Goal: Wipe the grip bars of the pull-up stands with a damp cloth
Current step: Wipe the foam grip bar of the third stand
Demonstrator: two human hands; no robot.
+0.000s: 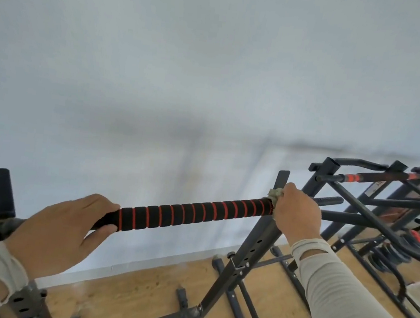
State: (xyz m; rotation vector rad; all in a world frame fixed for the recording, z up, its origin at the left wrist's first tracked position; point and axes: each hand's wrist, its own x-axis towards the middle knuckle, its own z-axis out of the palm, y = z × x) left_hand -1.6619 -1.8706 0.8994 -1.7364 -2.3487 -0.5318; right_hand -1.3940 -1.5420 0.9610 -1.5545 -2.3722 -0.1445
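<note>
The right hand (295, 215) is clamping the damp cloth (275, 193) at the foam grip bar's (192, 214) three-o'clock end while the left hand (65, 226) is gripping its nine-o'clock end, with the second stand's bar (384, 177) at two o'clock probably left to wipe.

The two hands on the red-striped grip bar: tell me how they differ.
The left hand grips the near end of the grip bar bare, with no cloth under it; the right hand holds a bunched cloth against the far end. The left hand's thumb shows below the bar; the right hand's fingers are hidden behind it. Both wear pale sleeves and curl around the same bar.
</note>
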